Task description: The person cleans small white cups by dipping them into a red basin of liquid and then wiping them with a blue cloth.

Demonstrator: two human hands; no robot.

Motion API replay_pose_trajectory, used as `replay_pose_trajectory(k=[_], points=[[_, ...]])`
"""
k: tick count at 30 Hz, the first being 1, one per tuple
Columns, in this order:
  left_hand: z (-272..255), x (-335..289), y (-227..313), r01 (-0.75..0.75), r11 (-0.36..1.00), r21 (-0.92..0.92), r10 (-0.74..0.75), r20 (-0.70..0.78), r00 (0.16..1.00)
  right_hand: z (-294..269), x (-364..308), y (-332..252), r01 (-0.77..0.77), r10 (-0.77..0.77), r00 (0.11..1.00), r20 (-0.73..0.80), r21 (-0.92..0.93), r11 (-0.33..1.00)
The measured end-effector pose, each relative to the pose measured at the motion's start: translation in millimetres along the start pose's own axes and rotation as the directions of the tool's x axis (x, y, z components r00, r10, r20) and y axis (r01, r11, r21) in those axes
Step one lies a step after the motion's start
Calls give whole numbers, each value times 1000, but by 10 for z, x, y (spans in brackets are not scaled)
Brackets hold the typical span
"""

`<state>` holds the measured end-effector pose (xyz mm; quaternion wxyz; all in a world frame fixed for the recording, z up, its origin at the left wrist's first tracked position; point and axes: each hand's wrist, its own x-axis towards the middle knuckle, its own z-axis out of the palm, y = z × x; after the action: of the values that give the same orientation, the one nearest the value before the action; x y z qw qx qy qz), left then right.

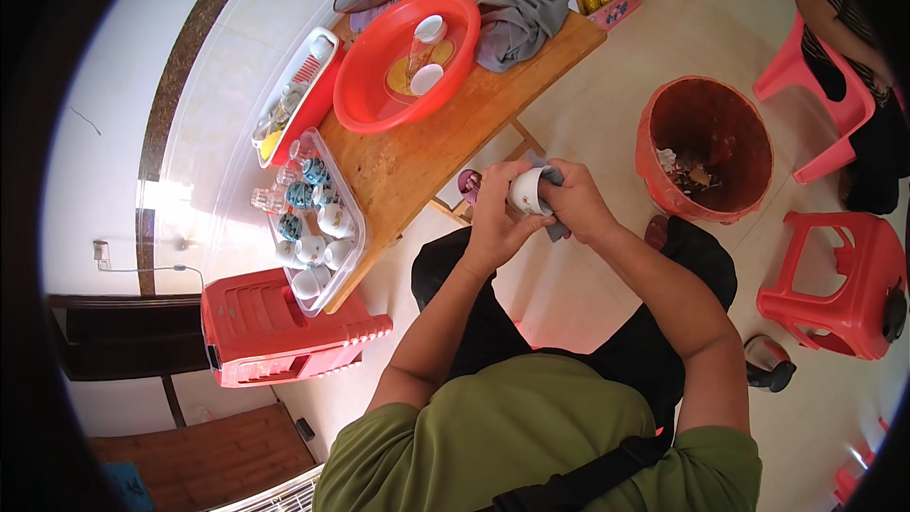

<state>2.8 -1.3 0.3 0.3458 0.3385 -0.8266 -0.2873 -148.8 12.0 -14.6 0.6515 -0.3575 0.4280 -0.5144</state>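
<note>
Above my knees, my left hand (pixel 498 223) is closed round a small white cup (pixel 524 192) with a faint printed pattern. A grey cloth (pixel 557 228) is bunched in my right hand (pixel 578 201), which presses it against the cup's rim; part of the cloth shows beyond the fingers. On the wooden table (pixel 398 166) at my left, a clear plastic tray (pixel 355 194) holds several white cups, blue patterned cups and small glasses. Farther back stands a red basin (pixel 355 100) with two white cups and a glass in shallow water.
Beside the basin lies a grey cloth heap (pixel 519 24). A red-and-white rack (pixel 313 114) with utensils stands along the wall side. Right of me are a red bin (pixel 706 147) with scraps, a red stool (pixel 834 275) and a kettle (pixel 770 360). A person (pixel 844 19) sits at far right.
</note>
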Motion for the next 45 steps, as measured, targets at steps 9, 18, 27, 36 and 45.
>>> replay_pose_trajectory(k=[9, 18, 27, 36, 45], points=[[-226, -107, -159, 235, 494, -837, -334, 67, 940, -235, 41, -247, 279, -306, 952, -15, -375, 884], [-88, -37, -120, 349, 588, -729, -516, -6, 856, 118, -106, 54, 696, -648, 613, 452, -698, 171], [-362, -194, -290, 800, 269, -537, -794, 347, 500, 186, -29, 274, 745, -569, 599, 563, -652, 138], [-319, -296, 2, 478, 590, -651, -580, 70, 811, 298, -181, 126, 804, -551, 564, 615, -560, 198], [-1560, -579, 242, 494, 855, -156, -517, -320, 794, 100, -176, -138, 763, -691, 532, 489, -630, 142]])
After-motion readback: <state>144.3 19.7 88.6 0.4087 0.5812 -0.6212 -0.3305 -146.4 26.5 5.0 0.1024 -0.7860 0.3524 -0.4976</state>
